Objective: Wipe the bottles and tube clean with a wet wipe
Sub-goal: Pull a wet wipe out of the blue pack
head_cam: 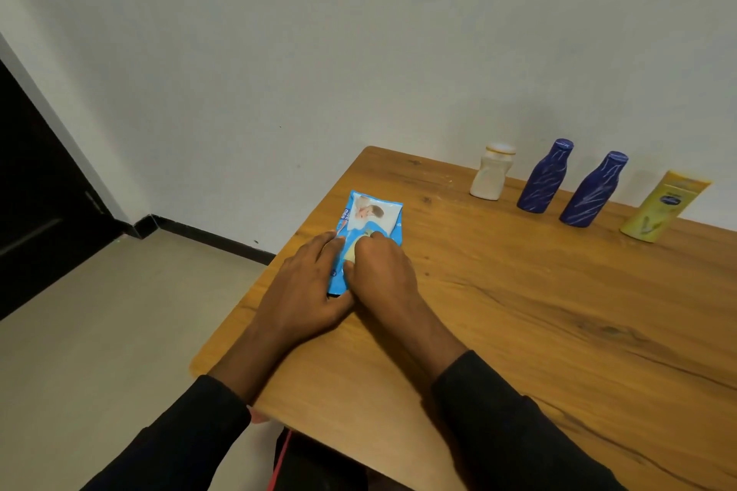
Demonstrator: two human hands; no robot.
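A blue and white pack of wet wipes (373, 217) lies flat near the table's left edge. My left hand (305, 287) rests on the pack's near left side, fingers fairly straight, holding it down. My right hand (381, 269) has curled fingers pinching at the yellowish flap in the middle of the pack. Along the far edge stand a white bottle (489, 176), two dark blue bottles (543, 177) (593, 191) and a yellow tube (664, 206) standing on its cap.
The wooden table (518, 311) runs right and toward me; its left edge and rounded corner lie just beside my left hand. Beyond it are a beige floor, a white wall and a dark door (36, 203) at left.
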